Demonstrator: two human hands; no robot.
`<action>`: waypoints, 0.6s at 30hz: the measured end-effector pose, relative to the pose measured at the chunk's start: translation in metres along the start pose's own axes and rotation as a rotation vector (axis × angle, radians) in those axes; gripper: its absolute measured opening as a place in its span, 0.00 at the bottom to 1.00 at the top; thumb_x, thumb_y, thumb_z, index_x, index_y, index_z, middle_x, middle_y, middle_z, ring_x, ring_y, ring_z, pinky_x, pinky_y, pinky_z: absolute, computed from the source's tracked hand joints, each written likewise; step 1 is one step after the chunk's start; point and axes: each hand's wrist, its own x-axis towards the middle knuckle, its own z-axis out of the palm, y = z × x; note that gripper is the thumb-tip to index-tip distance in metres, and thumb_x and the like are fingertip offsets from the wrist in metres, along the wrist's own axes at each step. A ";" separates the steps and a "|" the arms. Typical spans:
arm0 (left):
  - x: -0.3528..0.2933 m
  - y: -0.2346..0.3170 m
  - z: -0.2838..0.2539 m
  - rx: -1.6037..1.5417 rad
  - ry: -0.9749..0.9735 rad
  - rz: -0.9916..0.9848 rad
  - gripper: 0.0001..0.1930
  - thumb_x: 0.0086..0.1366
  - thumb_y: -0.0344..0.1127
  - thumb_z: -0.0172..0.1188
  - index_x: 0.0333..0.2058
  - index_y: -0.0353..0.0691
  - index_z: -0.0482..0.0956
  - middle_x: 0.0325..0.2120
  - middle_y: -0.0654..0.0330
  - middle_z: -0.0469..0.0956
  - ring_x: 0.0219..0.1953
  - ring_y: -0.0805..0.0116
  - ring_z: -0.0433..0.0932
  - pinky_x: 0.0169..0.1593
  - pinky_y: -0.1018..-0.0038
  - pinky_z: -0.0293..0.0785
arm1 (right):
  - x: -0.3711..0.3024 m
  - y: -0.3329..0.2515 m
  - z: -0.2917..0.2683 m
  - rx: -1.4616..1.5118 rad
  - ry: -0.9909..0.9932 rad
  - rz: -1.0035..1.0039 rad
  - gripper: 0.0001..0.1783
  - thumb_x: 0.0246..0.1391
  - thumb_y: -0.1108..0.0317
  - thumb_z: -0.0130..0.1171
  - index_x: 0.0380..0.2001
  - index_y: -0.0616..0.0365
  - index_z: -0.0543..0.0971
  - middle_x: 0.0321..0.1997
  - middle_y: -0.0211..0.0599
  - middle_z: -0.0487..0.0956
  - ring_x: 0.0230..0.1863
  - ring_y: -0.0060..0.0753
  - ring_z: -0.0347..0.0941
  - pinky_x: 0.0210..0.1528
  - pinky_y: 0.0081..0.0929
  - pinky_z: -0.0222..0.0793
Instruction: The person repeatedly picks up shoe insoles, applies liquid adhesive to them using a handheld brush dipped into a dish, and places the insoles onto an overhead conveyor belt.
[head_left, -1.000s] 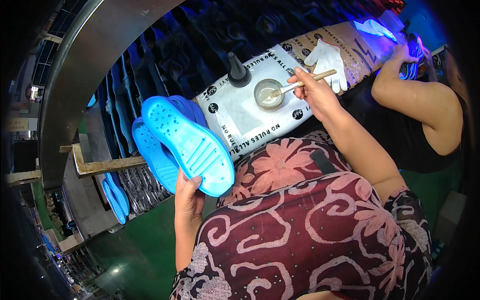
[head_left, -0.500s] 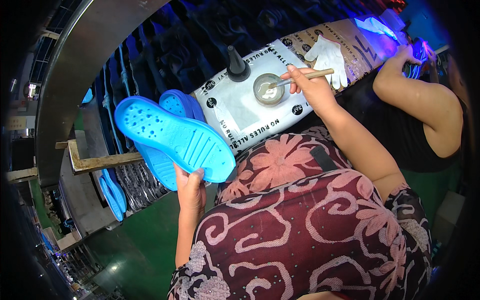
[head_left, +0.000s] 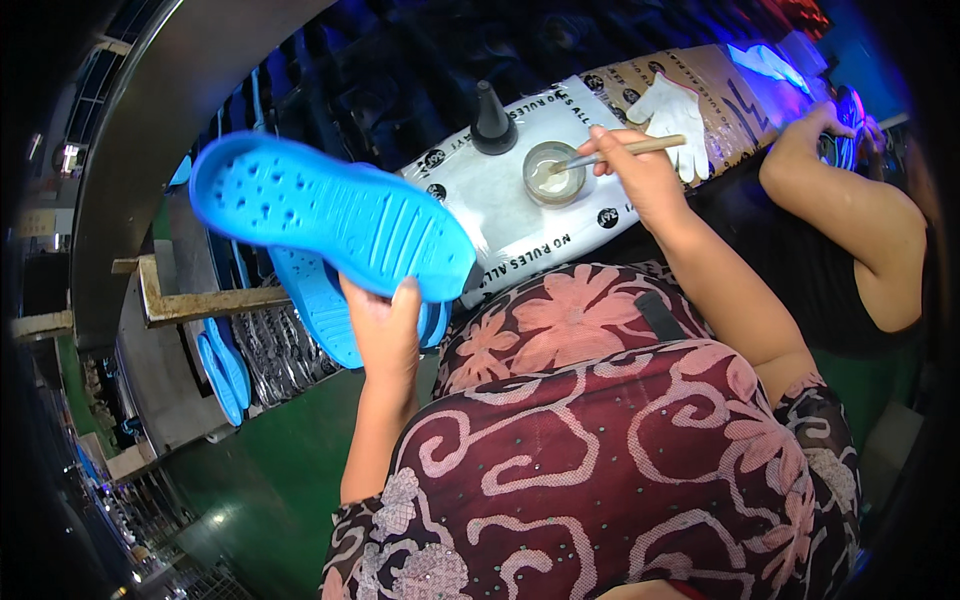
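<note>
My left hand (head_left: 383, 325) grips the heel end of a blue shoe sole (head_left: 335, 205), its thumb on the top face. Small holes dot the wide far part of that sole, and ridges run across the rest. Pinched in my right hand (head_left: 645, 180) is a brush (head_left: 650, 146) with a light wooden handle. The brush's tip dips into a round clear jar (head_left: 535, 192) holding a cloudy, pale substance. Beneath the held sole, more blue soles (head_left: 318, 305) show in part.
The jar stands on a white wrapped surface (head_left: 495, 225) beside a black cone-shaped object (head_left: 490, 128). A white glove (head_left: 662, 112) lies farther right, near another person's arm (head_left: 845, 190). At left are a wooden bar (head_left: 215, 303), more blue soles (head_left: 222, 375) and a curved metal frame (head_left: 130, 140).
My left hand has lifted the sole upward and turned it, so it lies more level across the view. My right hand still holds the brush in the jar.
</note>
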 end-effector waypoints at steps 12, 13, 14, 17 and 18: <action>0.014 0.038 0.049 0.134 -0.108 0.291 0.33 0.52 0.21 0.53 0.57 0.31 0.52 0.49 0.50 0.67 0.50 0.62 0.70 0.57 0.68 0.63 | -0.036 -0.088 0.026 -0.224 -0.221 -0.667 0.11 0.53 0.65 0.58 0.22 0.59 0.80 0.19 0.34 0.76 0.23 0.29 0.70 0.33 0.26 0.66; 0.012 0.039 0.051 0.163 -0.093 0.258 0.34 0.51 0.20 0.53 0.57 0.31 0.52 0.48 0.50 0.67 0.50 0.63 0.70 0.57 0.69 0.63 | -0.035 -0.087 0.029 -0.223 -0.220 -0.667 0.11 0.53 0.65 0.58 0.22 0.59 0.80 0.19 0.34 0.76 0.23 0.29 0.70 0.33 0.26 0.66; 0.013 0.039 0.053 0.165 -0.092 0.258 0.34 0.51 0.20 0.53 0.57 0.31 0.52 0.48 0.50 0.67 0.50 0.63 0.70 0.57 0.69 0.63 | -0.034 -0.086 0.032 -0.277 -0.200 -0.755 0.10 0.51 0.66 0.59 0.21 0.58 0.80 0.18 0.33 0.76 0.23 0.32 0.70 0.35 0.28 0.65; 0.014 0.037 0.057 0.145 -0.021 0.412 0.29 0.48 0.23 0.57 0.51 0.28 0.59 0.37 0.51 0.75 0.38 0.67 0.77 0.43 0.74 0.73 | -0.032 -0.084 0.038 -0.350 -0.185 -0.869 0.08 0.49 0.67 0.60 0.19 0.57 0.80 0.17 0.32 0.76 0.22 0.35 0.70 0.37 0.30 0.65; 0.014 0.037 0.057 0.146 -0.021 0.411 0.29 0.48 0.23 0.57 0.51 0.28 0.59 0.37 0.51 0.75 0.38 0.67 0.77 0.43 0.74 0.73 | -0.031 -0.084 0.039 -0.370 -0.190 -0.895 0.08 0.48 0.68 0.60 0.19 0.57 0.79 0.17 0.31 0.76 0.22 0.35 0.70 0.38 0.31 0.65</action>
